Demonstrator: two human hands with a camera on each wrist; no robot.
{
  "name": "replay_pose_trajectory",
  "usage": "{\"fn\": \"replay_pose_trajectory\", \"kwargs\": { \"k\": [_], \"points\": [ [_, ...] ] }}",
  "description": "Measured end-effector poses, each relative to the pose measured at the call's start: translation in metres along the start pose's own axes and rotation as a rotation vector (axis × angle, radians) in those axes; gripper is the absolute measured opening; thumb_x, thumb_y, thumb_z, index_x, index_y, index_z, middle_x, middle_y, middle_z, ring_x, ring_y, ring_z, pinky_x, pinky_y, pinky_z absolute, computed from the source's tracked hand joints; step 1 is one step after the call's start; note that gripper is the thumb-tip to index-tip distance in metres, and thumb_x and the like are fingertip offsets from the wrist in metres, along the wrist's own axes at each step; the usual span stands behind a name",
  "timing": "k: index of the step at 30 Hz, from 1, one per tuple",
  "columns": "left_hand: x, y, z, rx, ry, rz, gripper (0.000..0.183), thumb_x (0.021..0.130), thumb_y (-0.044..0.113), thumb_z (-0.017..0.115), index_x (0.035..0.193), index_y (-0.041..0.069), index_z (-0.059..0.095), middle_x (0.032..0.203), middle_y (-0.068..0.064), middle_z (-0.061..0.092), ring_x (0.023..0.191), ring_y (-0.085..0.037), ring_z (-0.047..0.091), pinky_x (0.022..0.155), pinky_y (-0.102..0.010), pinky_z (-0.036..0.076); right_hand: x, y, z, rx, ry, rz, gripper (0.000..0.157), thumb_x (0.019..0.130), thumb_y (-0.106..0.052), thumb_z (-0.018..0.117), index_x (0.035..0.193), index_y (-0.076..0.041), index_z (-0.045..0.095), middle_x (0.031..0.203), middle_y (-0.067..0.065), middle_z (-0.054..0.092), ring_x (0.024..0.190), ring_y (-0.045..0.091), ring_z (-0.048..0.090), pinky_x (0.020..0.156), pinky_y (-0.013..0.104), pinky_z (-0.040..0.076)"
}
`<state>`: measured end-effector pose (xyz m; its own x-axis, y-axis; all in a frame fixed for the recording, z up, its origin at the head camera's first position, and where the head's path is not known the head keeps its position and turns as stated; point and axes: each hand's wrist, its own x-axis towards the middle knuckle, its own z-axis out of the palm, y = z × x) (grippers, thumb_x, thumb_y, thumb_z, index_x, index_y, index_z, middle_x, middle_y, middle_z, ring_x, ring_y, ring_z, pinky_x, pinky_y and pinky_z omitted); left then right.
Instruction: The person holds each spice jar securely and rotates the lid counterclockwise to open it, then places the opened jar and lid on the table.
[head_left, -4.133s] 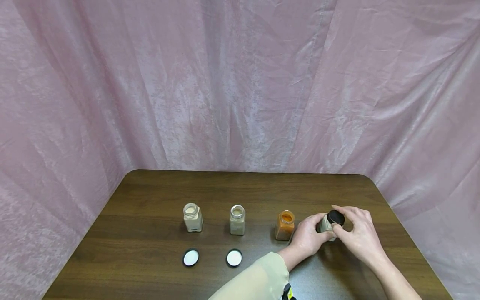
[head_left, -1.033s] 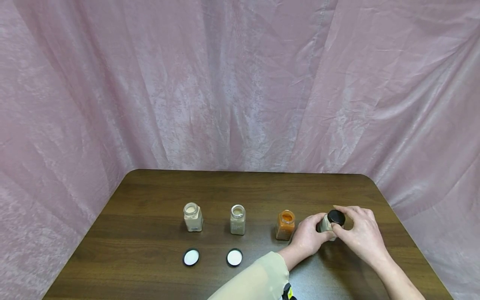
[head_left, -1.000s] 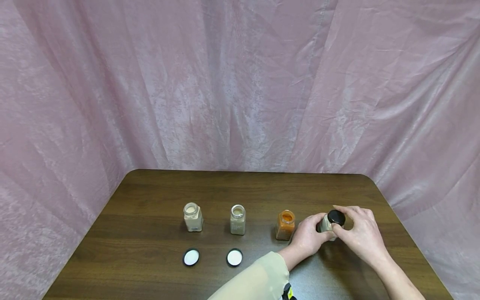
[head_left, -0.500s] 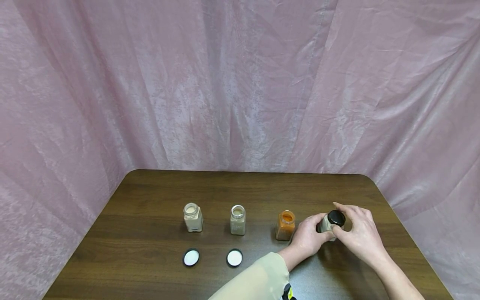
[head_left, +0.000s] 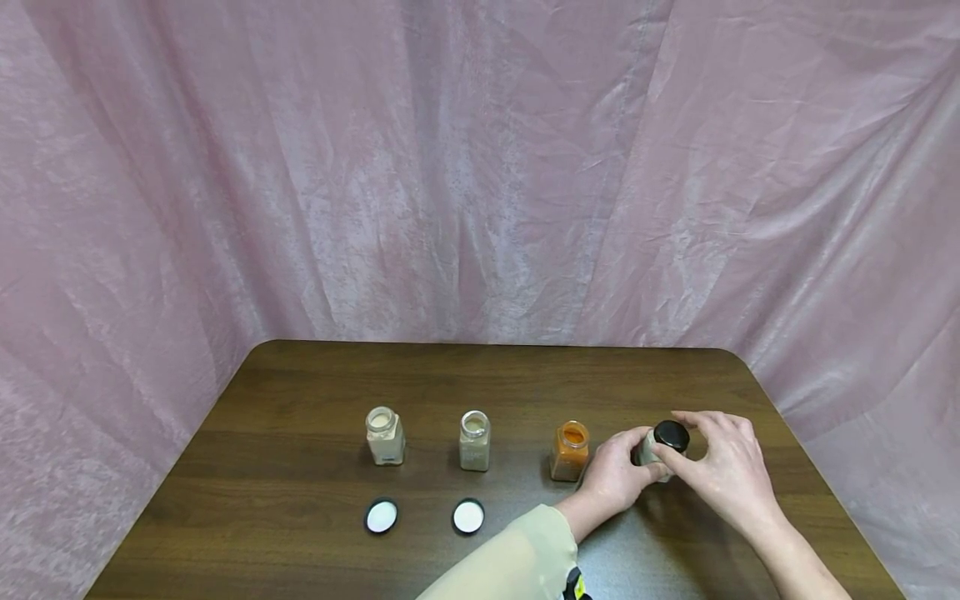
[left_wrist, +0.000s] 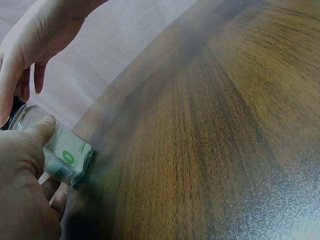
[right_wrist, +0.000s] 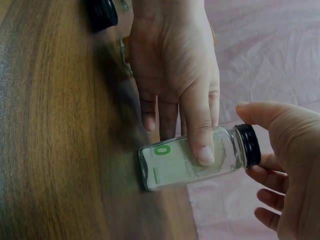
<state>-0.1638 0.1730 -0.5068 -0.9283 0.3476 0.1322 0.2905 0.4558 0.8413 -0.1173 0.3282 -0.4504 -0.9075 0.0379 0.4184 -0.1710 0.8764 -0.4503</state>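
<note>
My left hand (head_left: 617, 473) grips a square glass jar (right_wrist: 172, 162) of pale powder with a green-printed label. Its thumb lies along the jar's side. On the jar's neck sits a black lid (head_left: 671, 435). My right hand (head_left: 723, 467) has its fingers curled round this lid; in the right wrist view the thumb looks slightly apart from it. Just left of my left hand stands a lidless jar of orange powder (head_left: 570, 454). Two more lidless jars, a middle one (head_left: 475, 443) and a left one (head_left: 386, 437), hold pale powder.
Two black-rimmed lids, the left lid (head_left: 381, 517) and the right lid (head_left: 468, 517), lie white side up before the pale jars. A black ridged round thing (right_wrist: 102, 14) shows in the right wrist view. Pink curtains (head_left: 480, 167) hang behind the wooden table (head_left: 300, 392).
My right fingers have shifted round the lid, with the thumb now further left over the jar. The left hand and the other jars stay put.
</note>
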Motion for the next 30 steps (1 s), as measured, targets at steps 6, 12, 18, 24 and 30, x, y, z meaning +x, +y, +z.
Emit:
{"fn": "replay_pose_trajectory", "kwargs": {
  "k": [6,12,18,24,30],
  "points": [
    [-0.0004,-0.0002,-0.0002,0.003,-0.002,0.000,0.046,0.085,0.037,0.085,0.128,0.029,0.071,0.118,0.016,0.068,0.106,0.000,0.061,0.088,-0.020,0.048,0.0000,0.0002,0.0000,-0.034,0.027,0.013,0.054,0.079,-0.054,0.084,0.108,-0.010,0.072,0.112,0.017,0.066,0.113,0.046,0.045,0.092,0.062,0.030],
    [-0.0008,-0.0003,0.0001,-0.004,-0.002,-0.006,0.047,0.084,0.038,0.085,0.128,0.028,0.070,0.119,0.015,0.067,0.107,0.000,0.061,0.089,-0.021,0.048,0.0003,0.0023,0.0020,-0.074,0.047,0.014,0.055,0.077,-0.057,0.085,0.103,-0.010,0.072,0.110,0.020,0.066,0.112,0.049,0.044,0.090,0.063,0.029],
    [-0.0009,-0.0006,0.0007,0.009,0.006,-0.001,0.046,0.084,0.039,0.085,0.127,0.030,0.071,0.118,0.016,0.068,0.106,0.000,0.061,0.088,-0.020,0.048,-0.0001,0.0044,0.0047,-0.112,0.064,0.007,0.058,0.075,-0.059,0.085,0.102,-0.009,0.071,0.108,0.019,0.067,0.108,0.048,0.046,0.086,0.062,0.029],
    [-0.0001,-0.0006,0.0012,0.002,0.004,0.008,0.042,0.084,0.040,0.085,0.123,0.031,0.072,0.116,0.017,0.067,0.105,0.000,0.060,0.088,-0.021,0.048,0.0008,0.0049,0.0053,-0.119,0.071,-0.002,0.055,0.075,-0.058,0.085,0.099,-0.011,0.070,0.101,0.014,0.069,0.103,0.044,0.048,0.083,0.060,0.031],
    [0.0010,-0.0002,0.0013,0.009,0.002,0.007,0.043,0.083,0.040,0.085,0.123,0.031,0.071,0.115,0.018,0.067,0.104,0.001,0.060,0.087,-0.021,0.048,0.0017,0.0035,0.0046,-0.117,0.062,0.001,0.054,0.077,-0.056,0.085,0.101,-0.009,0.071,0.103,0.016,0.069,0.102,0.044,0.049,0.082,0.060,0.032]
  ]
}}
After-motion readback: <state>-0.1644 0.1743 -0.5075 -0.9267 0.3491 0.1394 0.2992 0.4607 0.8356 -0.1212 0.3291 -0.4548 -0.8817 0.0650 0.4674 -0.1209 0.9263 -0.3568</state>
